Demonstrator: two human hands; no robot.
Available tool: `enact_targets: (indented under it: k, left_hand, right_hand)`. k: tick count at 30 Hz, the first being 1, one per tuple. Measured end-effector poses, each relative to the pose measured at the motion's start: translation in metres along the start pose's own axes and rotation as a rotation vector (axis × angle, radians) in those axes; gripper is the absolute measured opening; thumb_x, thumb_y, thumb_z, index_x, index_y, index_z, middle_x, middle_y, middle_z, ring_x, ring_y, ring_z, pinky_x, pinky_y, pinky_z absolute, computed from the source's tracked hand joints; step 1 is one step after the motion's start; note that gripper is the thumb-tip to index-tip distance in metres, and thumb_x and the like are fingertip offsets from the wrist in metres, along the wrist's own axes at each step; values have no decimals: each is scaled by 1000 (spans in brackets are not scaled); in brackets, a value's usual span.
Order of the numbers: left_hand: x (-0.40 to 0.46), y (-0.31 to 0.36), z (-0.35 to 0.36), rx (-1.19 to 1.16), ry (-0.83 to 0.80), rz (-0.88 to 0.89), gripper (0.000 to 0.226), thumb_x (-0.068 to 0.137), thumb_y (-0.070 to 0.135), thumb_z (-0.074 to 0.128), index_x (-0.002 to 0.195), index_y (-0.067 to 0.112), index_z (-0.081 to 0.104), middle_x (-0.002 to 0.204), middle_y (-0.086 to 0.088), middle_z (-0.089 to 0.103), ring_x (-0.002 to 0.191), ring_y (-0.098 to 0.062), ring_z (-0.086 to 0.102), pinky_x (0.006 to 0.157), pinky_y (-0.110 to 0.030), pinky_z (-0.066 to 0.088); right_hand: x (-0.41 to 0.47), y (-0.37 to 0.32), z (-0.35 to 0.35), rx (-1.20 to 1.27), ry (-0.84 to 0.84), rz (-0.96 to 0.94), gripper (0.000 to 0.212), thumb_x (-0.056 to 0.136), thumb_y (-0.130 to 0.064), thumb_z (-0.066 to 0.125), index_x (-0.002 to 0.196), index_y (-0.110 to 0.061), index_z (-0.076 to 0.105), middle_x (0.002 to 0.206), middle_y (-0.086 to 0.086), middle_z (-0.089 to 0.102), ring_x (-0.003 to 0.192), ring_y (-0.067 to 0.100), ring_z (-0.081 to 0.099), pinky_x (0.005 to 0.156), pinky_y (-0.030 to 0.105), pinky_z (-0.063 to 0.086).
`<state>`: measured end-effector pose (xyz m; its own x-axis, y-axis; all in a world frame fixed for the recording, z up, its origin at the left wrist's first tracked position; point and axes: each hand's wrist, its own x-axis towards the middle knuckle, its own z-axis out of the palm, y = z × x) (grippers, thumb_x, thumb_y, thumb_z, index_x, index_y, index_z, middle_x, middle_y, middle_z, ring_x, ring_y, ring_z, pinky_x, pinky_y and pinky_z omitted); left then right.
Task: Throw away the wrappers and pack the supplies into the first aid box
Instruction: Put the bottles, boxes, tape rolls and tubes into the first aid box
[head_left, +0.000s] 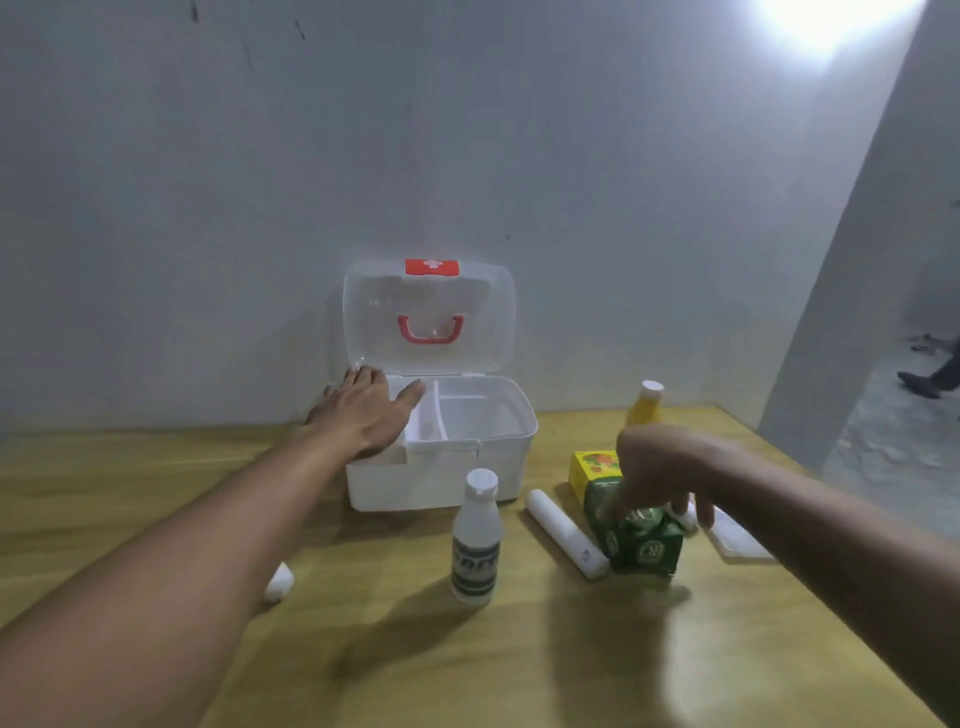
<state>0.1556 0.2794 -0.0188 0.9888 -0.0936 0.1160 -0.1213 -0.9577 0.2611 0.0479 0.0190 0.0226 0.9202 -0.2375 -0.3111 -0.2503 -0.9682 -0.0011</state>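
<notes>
The white first aid box stands open at the back of the wooden table, its clear lid with a red handle leaning on the wall. My left hand rests flat on the box's left rim, fingers apart. My right hand hangs blurred over a green packet, with its fingertips pointing down and touching or almost touching the packet's top. A white bottle stands in front of the box. A white roll lies left of the green packet. A yellow box and a yellow bottle stand behind it.
A small white roll lies at the left beside my forearm. A flat white packet lies to the right of the green packet. The table's right edge runs diagonally; beyond it is a grey floor with a person's foot.
</notes>
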Motion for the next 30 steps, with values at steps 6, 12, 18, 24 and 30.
enact_targets:
  k: [6,12,18,24,30]
  left_hand:
    - [-1,0,6,-31,-16,-8,63,101,41,20,154,7,11,164,-8,8,151,-22,7,120,-44,12]
    - [-3,2,2,-2,-57,-22,67,93,15,28,154,6,3,164,-7,-2,151,-20,-2,122,-40,10]
    - [-2,1,0,-19,-53,0,68,91,7,30,154,4,5,164,-8,-1,151,-20,-3,121,-37,10]
    - [-1,-2,-2,-55,-70,21,68,92,8,33,153,1,5,164,-9,-2,151,-21,-5,122,-35,9]
    - [2,-1,6,-30,-53,-25,76,97,52,27,154,9,4,164,-6,-4,151,-20,-6,122,-42,8]
  right_hand:
    - [-4,12,1,178,138,18,36,65,-31,80,81,-4,63,78,14,67,61,32,71,49,42,61]
    - [-5,-11,-55,52,500,-172,39,64,-42,76,93,-16,70,83,8,70,68,26,67,58,32,57]
    - [18,-76,-78,-145,495,-400,40,62,-31,79,100,-18,74,83,5,66,74,23,61,50,22,44]
    - [57,-124,-55,-257,338,-481,47,65,-21,83,109,-9,71,95,8,72,83,24,65,68,30,56]
    - [84,-134,-41,-203,268,-535,37,71,-20,79,108,-13,74,99,6,74,81,22,65,66,27,52]
